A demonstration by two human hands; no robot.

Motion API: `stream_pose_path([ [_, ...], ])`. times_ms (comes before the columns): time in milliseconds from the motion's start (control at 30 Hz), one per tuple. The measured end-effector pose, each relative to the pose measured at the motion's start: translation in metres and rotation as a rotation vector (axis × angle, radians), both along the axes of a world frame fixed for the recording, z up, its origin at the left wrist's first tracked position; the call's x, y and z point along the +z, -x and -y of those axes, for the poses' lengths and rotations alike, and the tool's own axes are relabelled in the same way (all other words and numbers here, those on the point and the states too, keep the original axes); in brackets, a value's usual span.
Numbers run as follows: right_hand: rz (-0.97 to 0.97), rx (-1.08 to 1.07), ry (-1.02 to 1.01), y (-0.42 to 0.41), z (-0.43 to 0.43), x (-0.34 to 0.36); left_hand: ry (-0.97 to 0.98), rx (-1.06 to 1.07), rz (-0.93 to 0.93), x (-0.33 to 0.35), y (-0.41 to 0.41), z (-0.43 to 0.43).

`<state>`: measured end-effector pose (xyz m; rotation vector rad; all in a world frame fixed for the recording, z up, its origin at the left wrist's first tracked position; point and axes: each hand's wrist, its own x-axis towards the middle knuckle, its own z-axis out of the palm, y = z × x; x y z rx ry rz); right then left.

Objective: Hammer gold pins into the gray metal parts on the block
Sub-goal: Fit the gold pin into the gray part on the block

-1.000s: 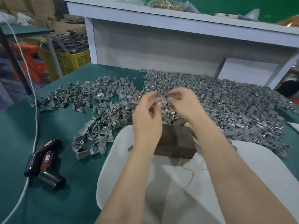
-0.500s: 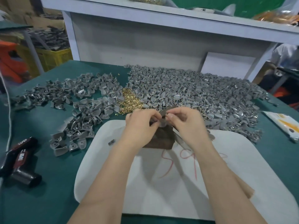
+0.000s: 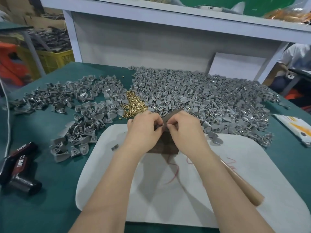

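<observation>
Head view: left hand (image 3: 144, 130), right hand (image 3: 183, 130), both pinching one gray part (image 3: 160, 127) over block (image 3: 161, 148); heaps (image 3: 202, 98) close behind.

We are looking at a green table cover (image 3: 42, 207) with a white mat (image 3: 252, 165) lying on its near middle; red lines (image 3: 173, 174) are showing on the mat. At the near left a black and red tool (image 3: 18, 167) is lying on the cover, and a white cable (image 3: 7, 125) is running past it. On the right a printed packet (image 3: 296, 128) is lying flat. Far off, a white shelf (image 3: 168, 12) is spanning the scene, a yellow crate (image 3: 55, 58) is standing far left, and a person in a white shirt (image 3: 296, 56) is showing far right.
</observation>
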<state>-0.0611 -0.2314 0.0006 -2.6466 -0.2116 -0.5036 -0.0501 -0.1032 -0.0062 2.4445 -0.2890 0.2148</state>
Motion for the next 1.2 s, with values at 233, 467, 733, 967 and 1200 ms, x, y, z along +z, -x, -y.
stream_pose_path([
  [233,-0.019,-0.057,0.200,-0.005,-0.008,0.003,0.030,-0.047,0.011,0.000,0.000,-0.001],
  [467,-0.064,-0.035,0.024,-0.005,-0.002,0.002,0.056,-0.075,0.033,-0.001,-0.001,-0.001],
  [733,-0.047,-0.003,-0.091,-0.007,0.004,-0.008,0.049,-0.078,0.053,-0.002,-0.003,-0.001],
  [967,-0.128,0.096,-0.299,-0.009,0.014,-0.008,0.054,-0.053,0.064,-0.003,-0.002,-0.002],
  [1200,-0.117,0.100,-0.256,-0.009,0.015,-0.007,0.061,-0.054,0.059,-0.003,-0.002,-0.001],
])
